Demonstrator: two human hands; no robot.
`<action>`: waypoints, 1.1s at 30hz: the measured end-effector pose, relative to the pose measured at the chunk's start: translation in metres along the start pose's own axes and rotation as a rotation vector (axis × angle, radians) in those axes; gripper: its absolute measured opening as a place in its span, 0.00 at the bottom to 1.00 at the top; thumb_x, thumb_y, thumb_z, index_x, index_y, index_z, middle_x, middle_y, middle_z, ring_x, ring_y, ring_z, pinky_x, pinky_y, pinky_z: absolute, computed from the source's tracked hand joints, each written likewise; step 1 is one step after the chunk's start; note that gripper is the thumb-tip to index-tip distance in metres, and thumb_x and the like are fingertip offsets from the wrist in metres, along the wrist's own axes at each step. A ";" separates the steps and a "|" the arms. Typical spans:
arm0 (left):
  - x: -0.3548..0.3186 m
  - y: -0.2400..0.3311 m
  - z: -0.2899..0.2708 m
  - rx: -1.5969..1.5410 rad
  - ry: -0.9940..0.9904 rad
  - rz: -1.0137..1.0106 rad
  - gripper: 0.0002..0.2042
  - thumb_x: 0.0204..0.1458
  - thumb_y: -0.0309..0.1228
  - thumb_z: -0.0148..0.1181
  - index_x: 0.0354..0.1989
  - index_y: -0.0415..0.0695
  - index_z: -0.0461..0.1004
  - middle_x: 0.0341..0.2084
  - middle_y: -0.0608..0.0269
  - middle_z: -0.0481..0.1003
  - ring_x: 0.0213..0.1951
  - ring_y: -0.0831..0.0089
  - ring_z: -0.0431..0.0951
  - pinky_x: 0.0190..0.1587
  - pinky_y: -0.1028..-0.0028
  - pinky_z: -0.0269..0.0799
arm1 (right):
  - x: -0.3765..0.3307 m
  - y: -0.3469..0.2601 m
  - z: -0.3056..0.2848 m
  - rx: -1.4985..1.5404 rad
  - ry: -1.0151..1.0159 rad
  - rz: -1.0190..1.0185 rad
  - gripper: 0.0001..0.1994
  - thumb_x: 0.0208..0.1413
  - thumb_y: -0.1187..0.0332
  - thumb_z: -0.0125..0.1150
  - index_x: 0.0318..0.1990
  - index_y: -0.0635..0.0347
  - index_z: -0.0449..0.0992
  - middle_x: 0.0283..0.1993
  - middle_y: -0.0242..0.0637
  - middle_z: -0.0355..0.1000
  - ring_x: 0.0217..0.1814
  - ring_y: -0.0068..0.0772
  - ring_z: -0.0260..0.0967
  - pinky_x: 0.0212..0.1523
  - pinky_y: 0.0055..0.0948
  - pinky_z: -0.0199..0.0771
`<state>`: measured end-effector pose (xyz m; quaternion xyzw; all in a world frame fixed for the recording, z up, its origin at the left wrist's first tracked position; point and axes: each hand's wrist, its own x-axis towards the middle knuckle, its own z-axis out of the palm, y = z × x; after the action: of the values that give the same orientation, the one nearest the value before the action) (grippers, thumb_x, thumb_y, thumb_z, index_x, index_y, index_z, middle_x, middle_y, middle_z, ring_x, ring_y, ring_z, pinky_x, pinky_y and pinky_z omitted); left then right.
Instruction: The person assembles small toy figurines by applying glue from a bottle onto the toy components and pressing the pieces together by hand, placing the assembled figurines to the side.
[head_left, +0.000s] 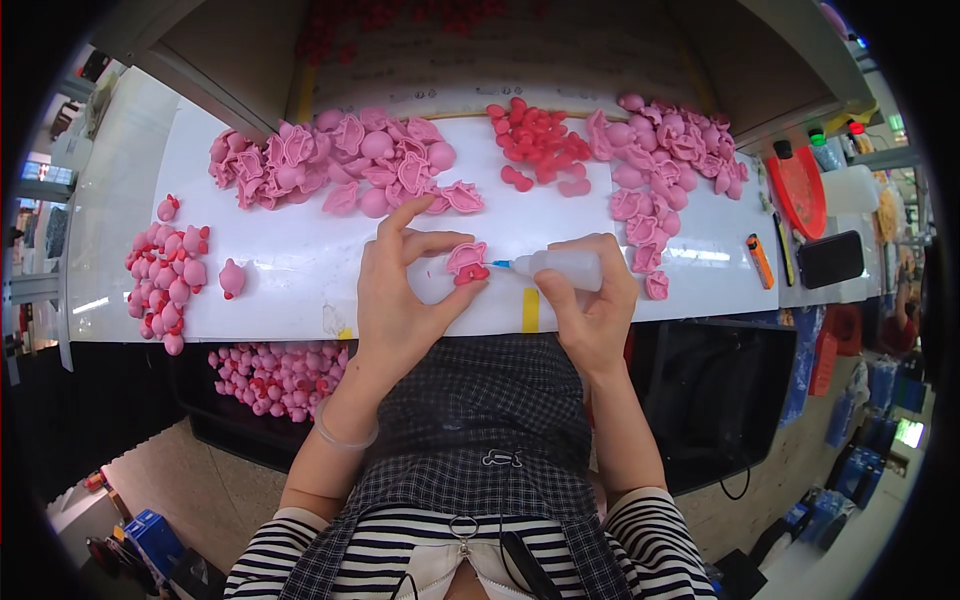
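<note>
Between thumb and index finger, my left hand (405, 285) pinches a hollow pink plastic shell (467, 257) with a small red piece (472, 274) at its lower edge. My right hand (597, 310) grips a white squeeze bottle (572, 268) lying almost level. The bottle's thin blue needle tip (499, 264) points left and reaches the side of the shell and red piece; whether it touches is too small to tell. Just beyond my left hand lies a heap of pink shells (375, 150). A pile of red pieces (535, 140) sits at the far middle.
More pink shells (650, 165) lie at the far right. Joined pink-and-red figures (165, 280) cluster at the left, with one figure (231, 278) apart. A bin of figures (280, 378) is below the table's front edge. An orange cutter (760, 262), phone (831, 260) and red tray (797, 190) lie right.
</note>
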<state>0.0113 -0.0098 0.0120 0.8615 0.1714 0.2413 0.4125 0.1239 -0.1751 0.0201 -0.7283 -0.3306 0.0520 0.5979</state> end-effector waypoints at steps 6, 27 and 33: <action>-0.001 -0.002 0.001 -0.067 0.016 -0.005 0.37 0.41 0.29 0.75 0.61 0.43 0.62 0.40 0.67 0.82 0.45 0.64 0.75 0.52 0.67 0.63 | 0.000 0.008 -0.011 0.195 -0.004 0.182 0.14 0.53 0.71 0.71 0.42 0.66 0.72 0.35 0.36 0.74 0.38 0.20 0.72 0.32 0.20 0.71; -0.003 -0.001 0.002 -0.018 0.030 0.035 0.35 0.41 0.26 0.75 0.60 0.42 0.63 0.42 0.64 0.81 0.44 0.66 0.76 0.52 0.68 0.67 | 0.097 0.011 -0.029 -0.837 -0.016 0.033 0.14 0.54 0.67 0.64 0.48 0.56 0.79 0.43 0.43 0.79 0.42 0.43 0.77 0.45 0.38 0.74; -0.002 -0.001 -0.002 0.031 0.032 0.049 0.33 0.41 0.27 0.74 0.59 0.42 0.66 0.43 0.64 0.80 0.44 0.65 0.75 0.52 0.68 0.67 | 0.045 -0.002 -0.022 -0.367 -0.054 -0.031 0.13 0.54 0.71 0.66 0.47 0.63 0.78 0.39 0.41 0.78 0.39 0.28 0.75 0.44 0.28 0.73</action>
<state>0.0083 -0.0089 0.0122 0.8678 0.1604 0.2623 0.3903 0.1685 -0.1691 0.0423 -0.8184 -0.3618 0.0012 0.4465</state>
